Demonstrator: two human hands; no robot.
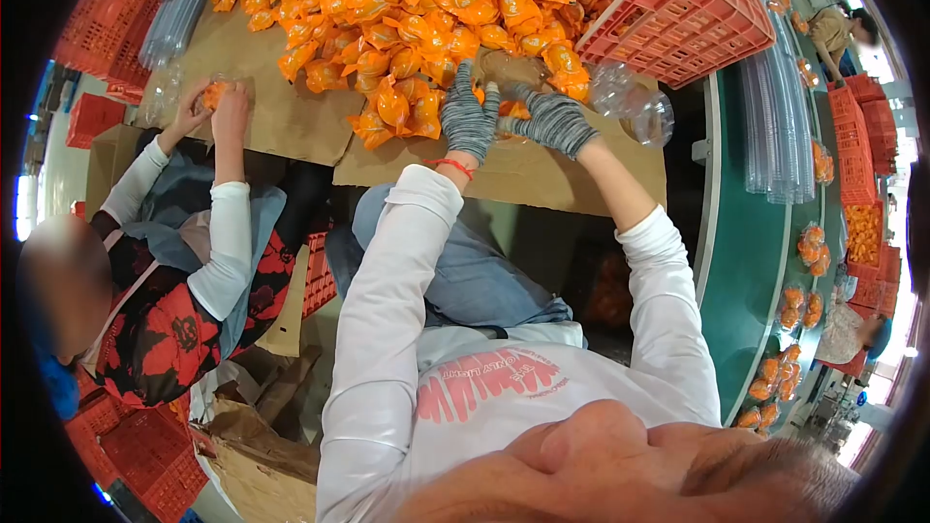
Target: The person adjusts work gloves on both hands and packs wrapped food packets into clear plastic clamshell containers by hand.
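In the head view, both of my hands wear grey knitted gloves above the cardboard-covered table. My left hand (470,120) has its fingers and thumb curled around a wrapped orange (480,95), mostly hidden by the glove. Close beside it, my right hand (555,123) pinches another wrapped orange (514,110) between thumb and fingers. Clear plastic seems to show beneath that one, but its shape is hard to make out. A big heap of oranges in shiny orange wrappers (417,10) lies just beyond my hands. To the right of my right hand rests a clear plastic container (632,105).
A red crate (678,15) leans at the heap's right. Beyond it runs a green conveyor (746,281) with filled clear packs (790,378) and stacked clear trays (775,126). At left, a co-worker (184,281) handles a wrapped piece near more stacked trays (176,15).
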